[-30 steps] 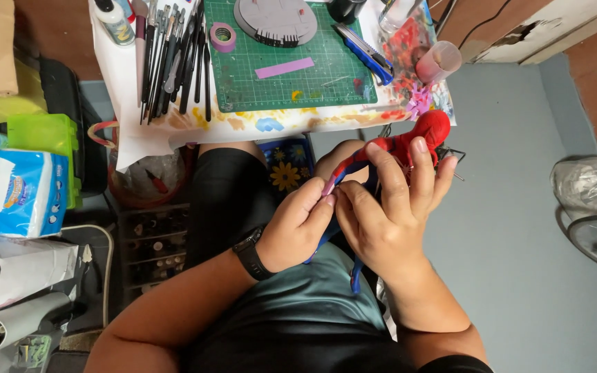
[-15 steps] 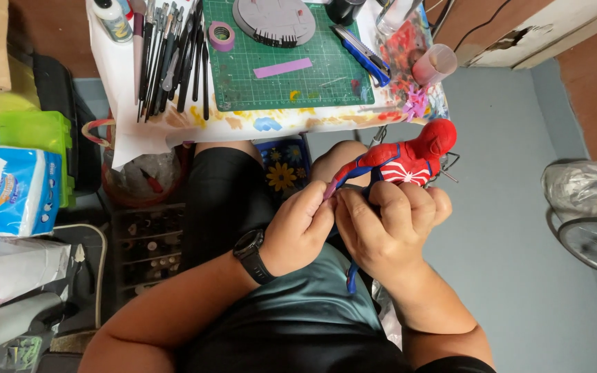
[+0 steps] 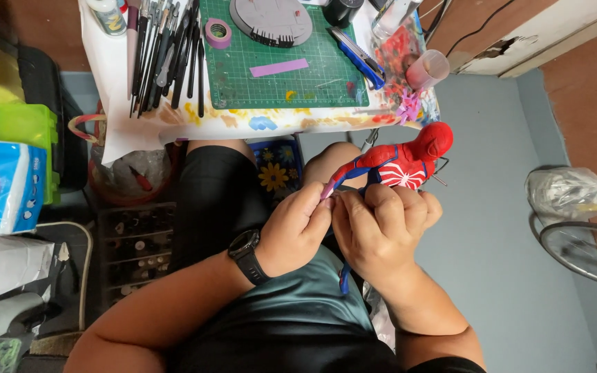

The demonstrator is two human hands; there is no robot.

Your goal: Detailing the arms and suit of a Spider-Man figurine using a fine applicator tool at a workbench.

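Head view shows me seated at the bench [image 3: 139,131], holding a red and blue action figure [image 3: 399,164] over my lap. My right hand [image 3: 381,228] is closed around its body; my left hand [image 3: 298,228] pinches its arm, fingers [image 3: 323,207] tight at the tip. I judge I'm mid-adjustment of that limb; next calls for a gentle, steady twist without straining the joint.
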